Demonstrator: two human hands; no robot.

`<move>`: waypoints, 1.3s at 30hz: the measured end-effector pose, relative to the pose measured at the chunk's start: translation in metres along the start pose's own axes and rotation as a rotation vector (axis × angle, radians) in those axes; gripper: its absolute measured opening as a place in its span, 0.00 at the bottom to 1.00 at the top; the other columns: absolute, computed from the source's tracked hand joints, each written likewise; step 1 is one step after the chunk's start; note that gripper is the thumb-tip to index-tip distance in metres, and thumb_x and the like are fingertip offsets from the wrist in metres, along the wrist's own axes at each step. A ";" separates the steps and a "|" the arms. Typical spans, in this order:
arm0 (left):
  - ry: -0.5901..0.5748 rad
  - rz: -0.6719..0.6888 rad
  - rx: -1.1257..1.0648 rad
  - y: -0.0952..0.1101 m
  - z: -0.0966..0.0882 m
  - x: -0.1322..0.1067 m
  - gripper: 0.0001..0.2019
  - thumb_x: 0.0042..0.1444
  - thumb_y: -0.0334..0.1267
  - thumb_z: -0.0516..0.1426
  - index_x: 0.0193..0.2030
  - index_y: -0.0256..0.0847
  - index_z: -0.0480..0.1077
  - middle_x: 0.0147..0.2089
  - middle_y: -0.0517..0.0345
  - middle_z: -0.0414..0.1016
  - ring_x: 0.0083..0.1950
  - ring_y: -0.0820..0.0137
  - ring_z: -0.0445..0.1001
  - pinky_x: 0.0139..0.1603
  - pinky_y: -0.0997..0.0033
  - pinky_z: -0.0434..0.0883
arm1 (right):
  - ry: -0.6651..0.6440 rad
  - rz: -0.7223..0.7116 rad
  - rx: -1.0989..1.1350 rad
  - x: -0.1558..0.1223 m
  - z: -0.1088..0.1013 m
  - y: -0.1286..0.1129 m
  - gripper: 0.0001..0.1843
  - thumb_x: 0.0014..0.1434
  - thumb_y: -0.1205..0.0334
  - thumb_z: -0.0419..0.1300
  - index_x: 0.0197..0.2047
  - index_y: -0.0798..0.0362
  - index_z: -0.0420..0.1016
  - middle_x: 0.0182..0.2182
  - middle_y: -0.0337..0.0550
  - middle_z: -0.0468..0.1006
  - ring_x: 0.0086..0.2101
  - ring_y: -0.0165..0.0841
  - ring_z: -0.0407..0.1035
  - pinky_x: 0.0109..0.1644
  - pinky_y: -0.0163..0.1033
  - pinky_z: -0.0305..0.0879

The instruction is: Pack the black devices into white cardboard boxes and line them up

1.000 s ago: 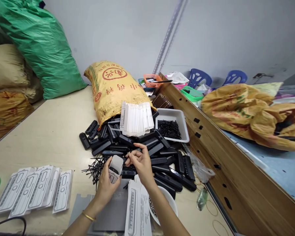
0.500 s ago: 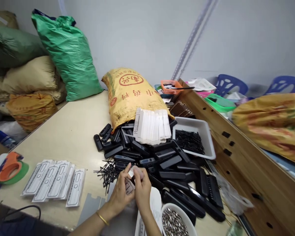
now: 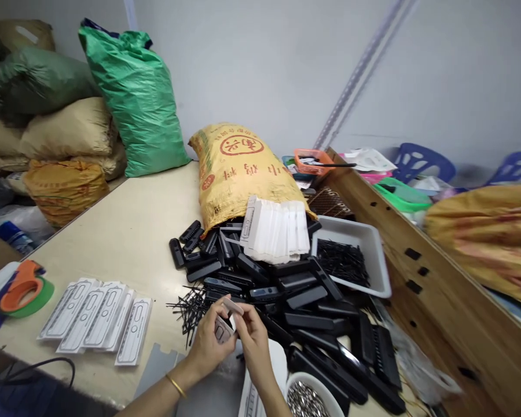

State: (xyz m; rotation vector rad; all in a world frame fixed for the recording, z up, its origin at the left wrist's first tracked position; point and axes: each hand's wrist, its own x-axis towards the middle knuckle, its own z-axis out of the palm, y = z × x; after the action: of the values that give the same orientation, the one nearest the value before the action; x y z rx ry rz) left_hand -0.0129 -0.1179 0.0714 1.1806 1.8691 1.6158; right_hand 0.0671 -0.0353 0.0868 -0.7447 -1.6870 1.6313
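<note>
1. White printed card forms the small carton [image 3: 223, 332], held up by both hands above the near edge of the pale table [image 3: 125, 231].
2. The left hand [image 3: 209, 340], with a gold bangle [image 3: 175, 385] at its wrist, has its fingers clamped around the carton's side.
3. The right hand [image 3: 252, 336] has its fingers drawn together at the carton's open end, by the raised flap [image 3: 233, 305]; from where I stand I can't tell whether they pinch it.
4. Just beyond the hands lies a heap of black plastic pieces [image 3: 306, 296], with thin black sticks [image 3: 189, 310] scattered at its left.
5. Near the right forearm are a printed white stack [image 3: 278, 362] and a white bowl [image 3: 329, 394] of shiny metal bits.
6. Farther back, flat white cartons [image 3: 278, 231] lean against a yellow sack [image 3: 252, 174], beside a grey tray [image 3: 378, 260] holding more black sticks.
7. Over on the left, packed cartons [image 3: 134, 333] overlap near an orange tape dispenser [image 3: 24, 289].
</note>
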 end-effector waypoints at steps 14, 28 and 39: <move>0.026 -0.124 -0.065 -0.001 0.011 -0.003 0.29 0.53 0.37 0.55 0.57 0.43 0.43 0.62 0.39 0.58 0.60 0.63 0.63 0.58 0.55 0.62 | 0.157 -0.282 -0.270 -0.017 0.016 0.006 0.09 0.60 0.62 0.53 0.39 0.51 0.73 0.39 0.45 0.76 0.41 0.36 0.69 0.46 0.42 0.66; -0.028 -0.154 -0.053 0.007 0.011 -0.002 0.28 0.53 0.37 0.56 0.55 0.44 0.42 0.62 0.39 0.58 0.61 0.65 0.62 0.60 0.55 0.61 | 0.069 -0.182 -0.304 -0.016 0.002 -0.002 0.10 0.60 0.61 0.53 0.40 0.52 0.73 0.41 0.46 0.77 0.42 0.36 0.72 0.47 0.39 0.67; -0.090 -0.098 -0.134 0.001 0.006 -0.010 0.30 0.55 0.36 0.53 0.59 0.44 0.39 0.63 0.40 0.55 0.61 0.65 0.61 0.60 0.54 0.60 | 0.046 -0.581 -0.586 -0.030 0.002 0.004 0.17 0.58 0.72 0.52 0.50 0.51 0.70 0.46 0.48 0.75 0.50 0.37 0.67 0.49 0.44 0.69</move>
State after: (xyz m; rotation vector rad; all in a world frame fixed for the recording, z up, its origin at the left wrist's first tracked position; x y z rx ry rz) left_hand -0.0019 -0.1222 0.0688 1.0706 1.7077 1.5810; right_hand 0.0834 -0.0602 0.0805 -0.4712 -2.1170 0.7224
